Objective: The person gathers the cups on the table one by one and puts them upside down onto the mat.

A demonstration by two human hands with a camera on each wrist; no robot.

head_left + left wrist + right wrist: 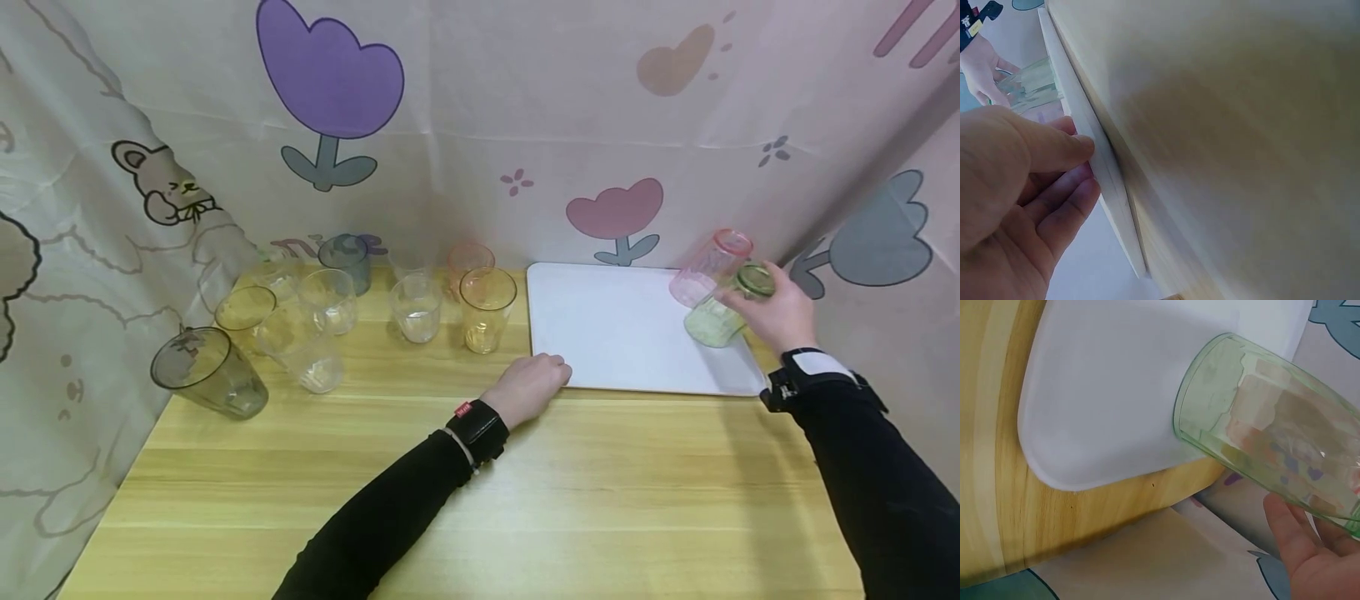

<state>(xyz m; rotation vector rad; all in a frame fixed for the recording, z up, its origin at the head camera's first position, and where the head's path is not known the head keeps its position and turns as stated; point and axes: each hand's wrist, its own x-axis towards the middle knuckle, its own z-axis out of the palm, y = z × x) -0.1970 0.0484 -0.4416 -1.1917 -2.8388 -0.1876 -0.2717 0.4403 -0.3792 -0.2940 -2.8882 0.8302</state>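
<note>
Fingers (1297,540) of right hand (780,312) curled round two tilted tumblers, a green glass (720,312) and a pink glass (708,267), both held off the surface above the right end of the white tray (615,333), mouths tipped away from the palm. Fingers (1063,150) of left hand (528,387) pinching the tray's near left edge, thumb on top, nothing else held. Best handled, by judgement, by keeping the tray pinned flat and lowering each glass squarely, bases level, so neither slips nor knocks the other. Green glass: clear, pale-tinted, faceted walls, empty. Left of the tray on the counter (480,500), a cluster of upright glasses (330,317), amber, grey and clear.
</note>
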